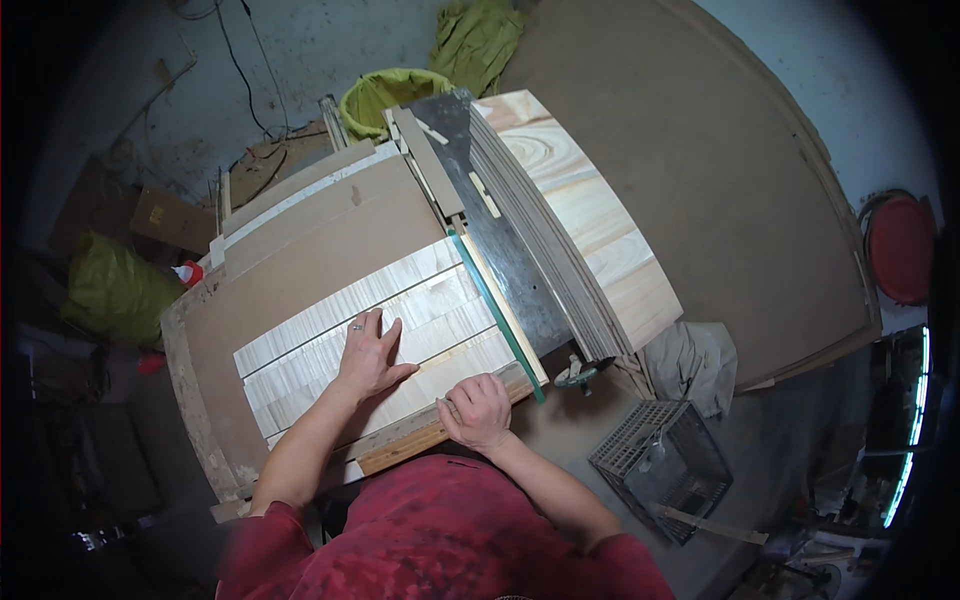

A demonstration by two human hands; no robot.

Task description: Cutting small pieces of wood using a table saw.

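Pale planks: laid side by side (400,318) on the brown sheet-topped bench (300,250), their right ends at or close by the green strip (497,322).
Left hand: spread palm-down (370,358) on the middle planks, thumb apart from the fingers, apparently gripping nothing.
Right hand: fingers curled at the near right corner (478,412), over the wooden rail (405,452); the fingertips are hidden, so I cannot tell whether it grips rail or plank.
Dark seam: an open line runs between the far plank and its neighbour; closing it would call for even pressure along the length, not at one spot.
Right ends: best squared against the green strip, which makes a likely reference edge beside the pale batten (505,308).
Pressure: light and flat from the left palm should hold the planks level while the right hand nudges from the near side.
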